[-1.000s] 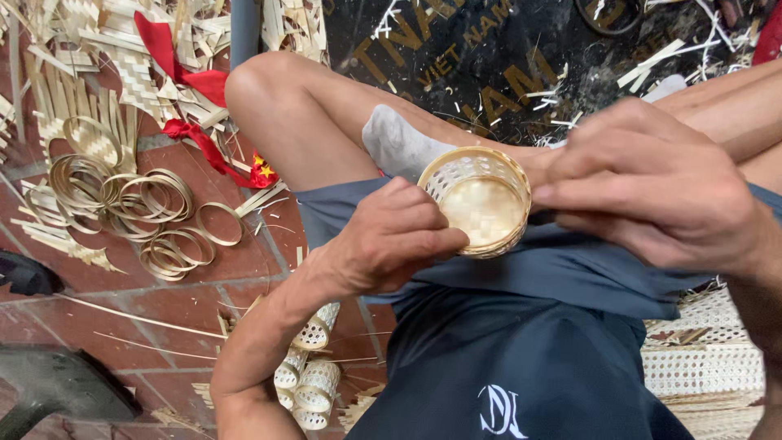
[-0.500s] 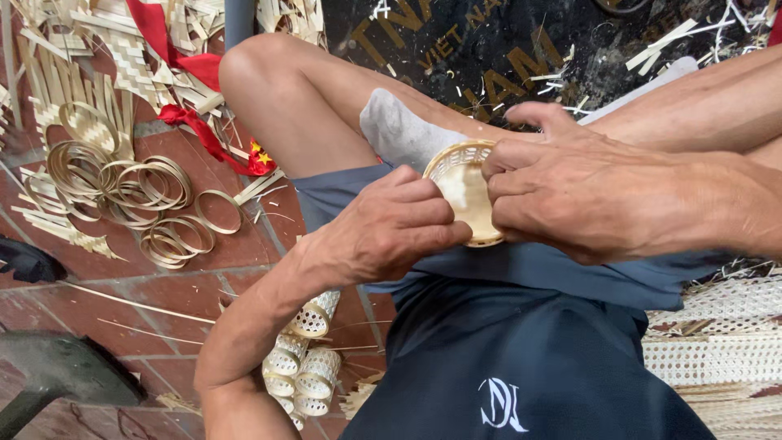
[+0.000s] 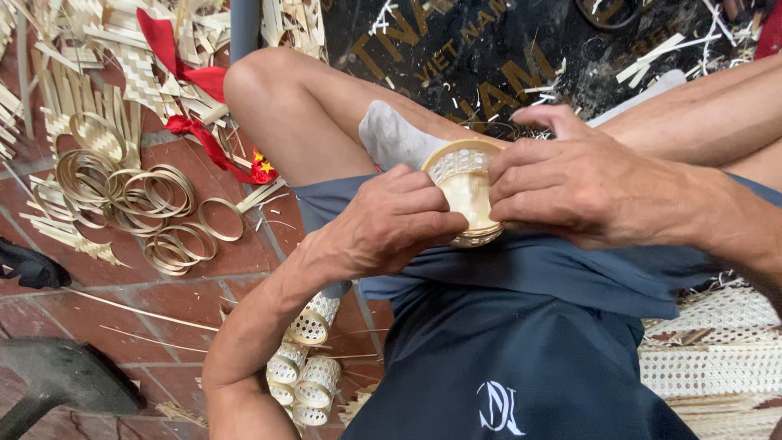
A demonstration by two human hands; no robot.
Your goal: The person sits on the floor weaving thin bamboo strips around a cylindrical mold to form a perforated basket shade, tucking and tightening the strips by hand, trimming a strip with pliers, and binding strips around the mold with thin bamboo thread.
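A small round woven bamboo basket (image 3: 466, 195) sits above my lap, tilted so its pale inside faces me. My left hand (image 3: 391, 224) grips its left side with curled fingers. My right hand (image 3: 582, 183) covers its right side, fingers pressing on the rim. I sit cross-legged in blue shorts, with a grey sock (image 3: 391, 134) just behind the basket.
Loose bamboo strip rings (image 3: 151, 204) and woven strip pieces lie on the red tile floor at left, beside a red ribbon (image 3: 191, 98). Several finished small baskets (image 3: 305, 358) are stacked under my left forearm. Woven cane sheets (image 3: 713, 350) lie at right. A dark printed mat (image 3: 521, 57) lies behind.
The basket has been turned from facing open toward me to a more sideways tilt. My right hand moved left onto its rim, and both hands have shifted slightly upward.
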